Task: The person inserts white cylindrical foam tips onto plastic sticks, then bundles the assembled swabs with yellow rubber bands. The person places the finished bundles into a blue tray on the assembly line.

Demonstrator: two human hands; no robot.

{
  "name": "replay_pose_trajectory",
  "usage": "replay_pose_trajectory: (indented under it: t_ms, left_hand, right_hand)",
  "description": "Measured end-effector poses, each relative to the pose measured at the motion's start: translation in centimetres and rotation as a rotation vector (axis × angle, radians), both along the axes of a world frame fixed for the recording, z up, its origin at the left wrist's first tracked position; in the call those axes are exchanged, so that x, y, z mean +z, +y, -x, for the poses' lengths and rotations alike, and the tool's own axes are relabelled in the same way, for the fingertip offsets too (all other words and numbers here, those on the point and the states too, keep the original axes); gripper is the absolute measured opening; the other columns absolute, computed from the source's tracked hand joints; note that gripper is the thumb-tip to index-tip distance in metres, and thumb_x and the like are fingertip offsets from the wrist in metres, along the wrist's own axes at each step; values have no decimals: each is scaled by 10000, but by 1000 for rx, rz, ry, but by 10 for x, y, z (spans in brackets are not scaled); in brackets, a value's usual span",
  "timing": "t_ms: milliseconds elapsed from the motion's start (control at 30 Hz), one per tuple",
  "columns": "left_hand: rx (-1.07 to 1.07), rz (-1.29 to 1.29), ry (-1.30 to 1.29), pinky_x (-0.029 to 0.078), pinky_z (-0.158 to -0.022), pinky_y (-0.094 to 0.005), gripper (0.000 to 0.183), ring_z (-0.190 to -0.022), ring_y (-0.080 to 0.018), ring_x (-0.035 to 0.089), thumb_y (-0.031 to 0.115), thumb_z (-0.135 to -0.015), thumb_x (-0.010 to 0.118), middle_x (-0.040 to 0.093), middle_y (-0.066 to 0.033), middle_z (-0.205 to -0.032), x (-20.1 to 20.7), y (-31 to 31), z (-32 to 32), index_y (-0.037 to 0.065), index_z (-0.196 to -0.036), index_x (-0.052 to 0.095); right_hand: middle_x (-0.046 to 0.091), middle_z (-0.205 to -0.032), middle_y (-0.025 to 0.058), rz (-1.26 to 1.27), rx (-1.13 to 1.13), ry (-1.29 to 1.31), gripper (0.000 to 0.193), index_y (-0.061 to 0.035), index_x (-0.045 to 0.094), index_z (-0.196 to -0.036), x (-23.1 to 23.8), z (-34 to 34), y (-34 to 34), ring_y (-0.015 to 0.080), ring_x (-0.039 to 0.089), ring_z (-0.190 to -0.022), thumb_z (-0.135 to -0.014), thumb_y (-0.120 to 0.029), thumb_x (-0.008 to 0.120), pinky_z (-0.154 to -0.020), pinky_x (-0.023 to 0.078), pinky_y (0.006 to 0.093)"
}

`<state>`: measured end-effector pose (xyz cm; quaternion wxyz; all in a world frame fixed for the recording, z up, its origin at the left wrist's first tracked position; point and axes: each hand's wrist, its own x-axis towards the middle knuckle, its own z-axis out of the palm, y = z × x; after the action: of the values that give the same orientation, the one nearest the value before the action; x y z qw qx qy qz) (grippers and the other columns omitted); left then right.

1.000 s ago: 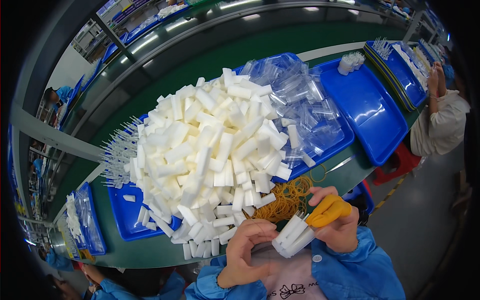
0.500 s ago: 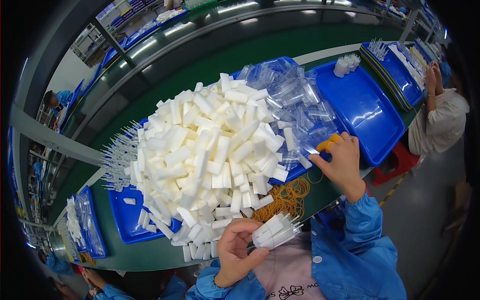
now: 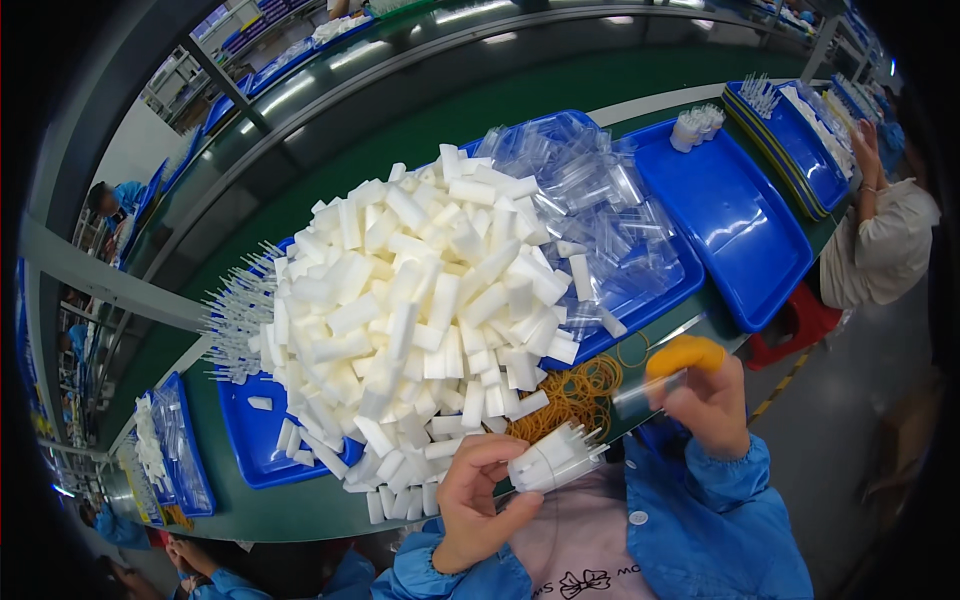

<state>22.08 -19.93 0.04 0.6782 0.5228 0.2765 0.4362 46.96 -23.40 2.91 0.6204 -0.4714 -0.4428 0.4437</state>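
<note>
My left hand is closed around a bundle of white foam pieces and clear plastic tubes, with thin tips sticking out to the right. A thin strand loops across the bundle. Over the table's front edge, my right hand, with an orange-yellow finger cover, pinches a clear plastic tube, somewhat blurred. To the left of it lies a heap of tan rubber bands. A large pile of white foam blocks rises before me. Beyond the bands, many clear plastic tubes fill a blue tray.
Another blue tray at right carries a few finished-looking bundles. At left, thin-tipped clear pieces stand by a blue tray. A red stool and a co-worker in a light top are at right.
My right hand has come back from the tray of clear tubes toward me, bringing a clear plastic tube. The left hand with the bundle has barely moved.
</note>
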Motion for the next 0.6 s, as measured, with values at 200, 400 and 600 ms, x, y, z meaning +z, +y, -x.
replay_pose_trajectory:
  t_ms: [200, 400, 600]
  left_hand:
    - [67, -168, 191, 435, -899, -331, 455, -1019, -227, 533, 9, -662, 730, 502, -152, -1089, 2, -5, 1, -18, -1069, 531]
    - [94, -376, 321, 452, -874, -335, 474, -999, -245, 544, 7, -620, 754, 515, -169, -1076, 2, -6, 4, -22, -1053, 563]
    - [120, -438, 372, 465, -839, -341, 491, -962, -253, 560, 20, -594, 768, 532, -166, -1055, 7, -7, 1, -32, -1049, 590]
  right_hand:
    - [637, -874, 83, -172, -1, -349, 254, 15, 638, -959, 5, 5, 2, 150, 594, -734, -744, -98, 710, -661, 459, 262]
    - [635, -758, 54, -75, -66, -237, 142, 10, 647, -845, 3, 7, -3, 118, 580, -665, -741, -74, 696, -614, 433, 231]
    - [626, -736, 41, 72, -24, -105, 96, 15, 636, -806, -2, 17, 3, 85, 554, -623, -745, -43, 683, -585, 424, 217]
